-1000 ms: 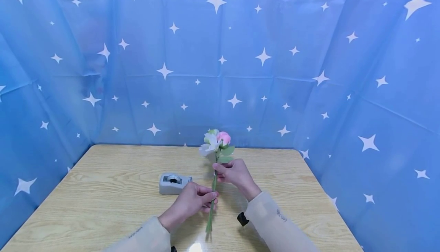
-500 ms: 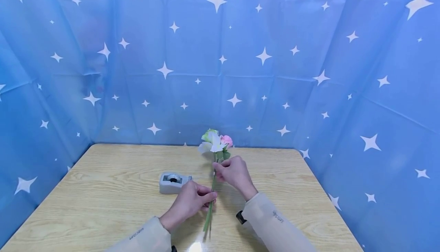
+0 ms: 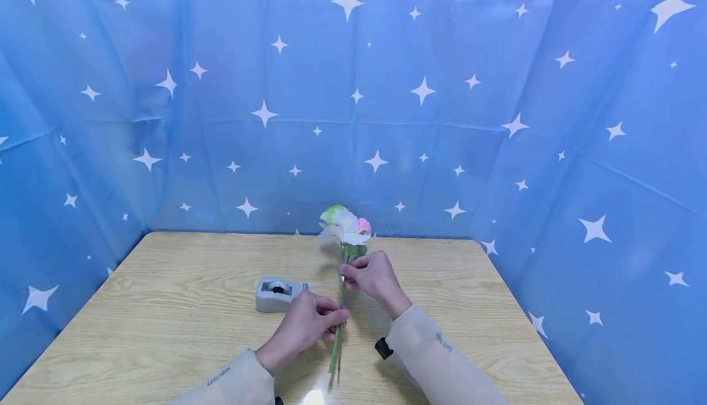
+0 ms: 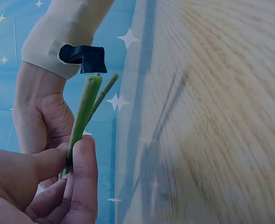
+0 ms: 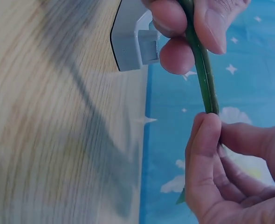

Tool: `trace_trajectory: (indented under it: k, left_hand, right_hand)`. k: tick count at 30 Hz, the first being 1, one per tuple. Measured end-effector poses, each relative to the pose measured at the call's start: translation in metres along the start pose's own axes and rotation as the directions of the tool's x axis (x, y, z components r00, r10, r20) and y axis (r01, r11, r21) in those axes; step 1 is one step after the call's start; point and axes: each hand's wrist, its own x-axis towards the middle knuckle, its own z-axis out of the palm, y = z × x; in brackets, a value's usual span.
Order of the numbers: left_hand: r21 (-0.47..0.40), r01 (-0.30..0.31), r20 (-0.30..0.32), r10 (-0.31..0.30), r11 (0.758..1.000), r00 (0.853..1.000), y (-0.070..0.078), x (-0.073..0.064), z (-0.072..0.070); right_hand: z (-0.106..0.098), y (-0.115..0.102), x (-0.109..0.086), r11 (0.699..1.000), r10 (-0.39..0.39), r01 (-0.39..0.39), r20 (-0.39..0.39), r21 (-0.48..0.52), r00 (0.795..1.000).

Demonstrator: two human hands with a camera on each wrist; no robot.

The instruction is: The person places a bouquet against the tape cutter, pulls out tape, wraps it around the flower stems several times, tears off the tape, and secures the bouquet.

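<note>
A small bunch of artificial flowers (image 3: 343,228), white, pale green and pink with green leaves, is held over the table in the head view. My left hand (image 3: 315,318) pinches the lower part of the green stems (image 3: 335,356) between thumb and fingers. Higher up, just under the leaves, my right hand (image 3: 375,276) pinches the same stems. In the left wrist view the cut stem ends (image 4: 93,84) spread slightly apart beyond the fingers. The right wrist view shows the stems (image 5: 203,74) lying side by side between both hands; most of the blossoms are hidden there.
A grey tape dispenser (image 3: 276,295) with a roll of clear tape stands on the wooden table (image 3: 182,319), just left of my left hand. Behind the table hangs a blue curtain (image 3: 309,147) with white stars.
The flower heads have turned, the white and green blooms swinging toward the front while the pink one is partly covered. My right hand has shifted slightly; both hands keep hold of the stems.
</note>
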Motion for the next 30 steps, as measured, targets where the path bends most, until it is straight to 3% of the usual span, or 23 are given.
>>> trace_trajectory:
  k: [10,19,30]
  left_hand:
    - [-0.138,0.064,0.096,-0.051,0.988,0.994,-0.007,0.002,-0.007]
    - [-0.217,0.140,0.174,-0.103,0.966,0.979,-0.013,0.005,-0.014]
    - [-0.329,0.179,0.225,-0.107,0.927,0.968,-0.014,0.006,-0.014]
  right_hand:
    - [-0.002,0.001,0.002,0.992,0.039,-0.043,0.043,0.116,0.998]
    - [-0.003,0.006,0.005,0.959,0.054,-0.089,0.138,0.267,0.989]
    - [0.000,0.010,0.007,0.940,0.060,-0.119,0.188,0.318,0.980]
